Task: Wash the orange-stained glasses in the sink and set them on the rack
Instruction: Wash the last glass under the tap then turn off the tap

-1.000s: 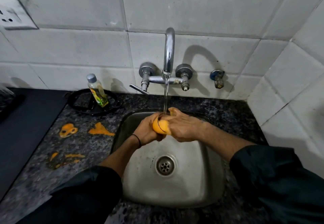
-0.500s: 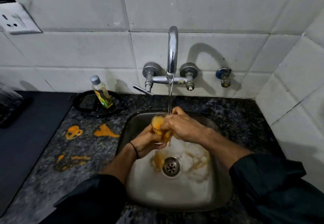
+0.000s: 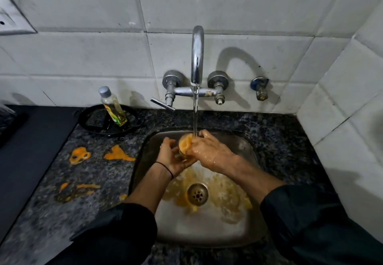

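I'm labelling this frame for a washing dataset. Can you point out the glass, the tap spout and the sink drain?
glass (image 3: pixel 185 144): head view, on its orange-coated mouth under the stream.
tap spout (image 3: pixel 197 55): head view, on the upright chrome tube.
sink drain (image 3: pixel 197 194): head view, on the middle of the strainer.

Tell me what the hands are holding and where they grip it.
Both hold one orange-stained glass under the tap stream. The left hand cups its lower body and base; the right hand grips the upper side by the rim.
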Available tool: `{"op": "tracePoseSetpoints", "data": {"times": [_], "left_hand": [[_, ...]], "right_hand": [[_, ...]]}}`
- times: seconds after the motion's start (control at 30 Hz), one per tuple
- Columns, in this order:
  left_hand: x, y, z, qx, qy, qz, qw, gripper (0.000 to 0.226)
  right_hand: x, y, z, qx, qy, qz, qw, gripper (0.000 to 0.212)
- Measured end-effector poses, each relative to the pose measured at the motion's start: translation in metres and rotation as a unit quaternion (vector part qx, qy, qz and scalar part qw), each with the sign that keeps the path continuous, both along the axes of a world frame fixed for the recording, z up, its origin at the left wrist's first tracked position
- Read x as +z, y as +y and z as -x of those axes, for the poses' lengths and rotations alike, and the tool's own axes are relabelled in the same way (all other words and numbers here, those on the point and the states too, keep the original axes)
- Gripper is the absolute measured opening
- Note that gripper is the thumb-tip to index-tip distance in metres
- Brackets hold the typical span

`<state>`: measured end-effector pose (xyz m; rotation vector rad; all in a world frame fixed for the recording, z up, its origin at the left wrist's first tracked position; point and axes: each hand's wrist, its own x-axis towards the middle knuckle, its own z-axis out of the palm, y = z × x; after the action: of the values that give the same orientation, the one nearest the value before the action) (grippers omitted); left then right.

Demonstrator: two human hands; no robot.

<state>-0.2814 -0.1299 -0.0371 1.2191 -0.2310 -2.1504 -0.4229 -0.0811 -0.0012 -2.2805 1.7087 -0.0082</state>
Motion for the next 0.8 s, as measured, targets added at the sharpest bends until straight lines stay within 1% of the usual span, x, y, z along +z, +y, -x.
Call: {"op": "tracePoseSetpoints", "data": {"times": [0.03, 0.07, 0.1, 0.13, 0.17, 0.23, 0.27, 0.33, 0.37, 0.4, 0.43, 0.47, 0.5, 0.53, 0.57, 0.6, 0.63, 0.67, 0.73, 0.77, 0.8], "left_hand": [[0.002, 0.000, 0.005, -0.017, -0.002, -0.014, 1.000, 0.044], [0.003, 0.001, 0.011, -0.035, -0.007, -0.012, 0.999, 0.043], [0.003, 0.003, 0.015, -0.042, -0.023, 0.001, 0.999, 0.038], [0.002, 0.005, 0.019, -0.035, -0.031, 0.019, 0.999, 0.032], [-0.001, 0.007, 0.024, -0.020, -0.042, 0.040, 0.998, 0.025], [-0.012, 0.012, 0.027, 0.025, -0.062, 0.076, 0.995, 0.017], [-0.018, 0.013, 0.026, 0.047, -0.061, 0.082, 0.994, 0.018], [-0.022, 0.015, 0.023, 0.053, -0.056, 0.071, 0.994, 0.032], [-0.018, 0.017, 0.019, 0.036, -0.055, 0.055, 0.996, 0.035], [-0.018, 0.015, 0.015, -0.006, -0.055, 0.036, 0.998, 0.033], [-0.016, 0.013, 0.013, -0.054, -0.053, 0.009, 0.997, 0.031], [-0.016, 0.012, 0.010, -0.087, -0.041, -0.026, 0.995, 0.035], [-0.010, 0.013, 0.009, -0.094, -0.016, -0.064, 0.993, 0.038], [-0.007, 0.014, 0.010, -0.086, 0.011, -0.083, 0.993, 0.038], [-0.003, 0.018, 0.012, -0.069, 0.028, -0.075, 0.994, 0.034], [-0.006, 0.021, 0.016, -0.043, 0.035, -0.052, 0.997, 0.032], [-0.008, 0.024, 0.019, -0.012, 0.032, -0.028, 0.999, 0.031], [-0.013, 0.026, 0.021, 0.023, 0.027, -0.007, 0.999, 0.032], [-0.019, 0.026, 0.021, 0.054, 0.036, 0.015, 0.998, 0.031], [-0.022, 0.024, 0.020, 0.048, 0.035, 0.019, 0.998, 0.032], [-0.025, 0.021, 0.017, 0.028, 0.030, 0.017, 0.999, 0.035]], "right_hand": [[-0.001, 0.002, -0.003, -0.001, -0.015, -0.009, 1.000, 0.039], [0.000, 0.005, -0.009, -0.015, -0.021, -0.022, 0.999, 0.033], [-0.001, 0.007, -0.015, -0.028, -0.027, -0.028, 0.999, 0.028], [-0.003, 0.009, -0.020, -0.040, -0.020, -0.024, 0.999, 0.031], [-0.005, 0.010, -0.024, -0.087, -0.052, -0.034, 0.994, 0.032], [-0.009, 0.007, -0.029, -0.174, -0.132, -0.071, 0.973, 0.015], [-0.008, 0.004, -0.030, -0.219, -0.177, -0.079, 0.956, 0.012], [-0.009, 0.001, -0.030, -0.272, -0.239, -0.077, 0.929, 0.019], [-0.012, 0.002, -0.029, -0.265, -0.247, -0.077, 0.929, 0.023], [-0.014, 0.005, -0.027, -0.233, -0.249, -0.075, 0.937, 0.024], [-0.017, 0.007, -0.022, -0.180, -0.229, -0.069, 0.954, 0.023], [-0.017, 0.009, -0.018, -0.120, -0.185, -0.057, 0.974, 0.023], [-0.016, 0.011, -0.013, -0.067, -0.125, -0.041, 0.989, 0.022], [-0.015, 0.011, -0.009, -0.019, -0.077, -0.021, 0.997, 0.024], [-0.012, 0.011, -0.006, 0.019, -0.036, 0.003, 0.999, 0.030], [-0.012, 0.009, -0.004, 0.037, -0.010, 0.012, 0.999, 0.036], [-0.014, 0.008, -0.004, 0.032, -0.005, 0.020, 0.999, 0.039], [-0.017, 0.008, -0.005, 0.004, -0.031, 0.015, 0.999, 0.039], [-0.023, 0.007, -0.008, -0.101, -0.142, -0.040, 0.984, 0.037], [-0.026, 0.005, -0.009, -0.136, -0.189, -0.054, 0.971, 0.033], [-0.024, 0.005, -0.010, -0.148, -0.213, -0.049, 0.965, 0.028]]}}
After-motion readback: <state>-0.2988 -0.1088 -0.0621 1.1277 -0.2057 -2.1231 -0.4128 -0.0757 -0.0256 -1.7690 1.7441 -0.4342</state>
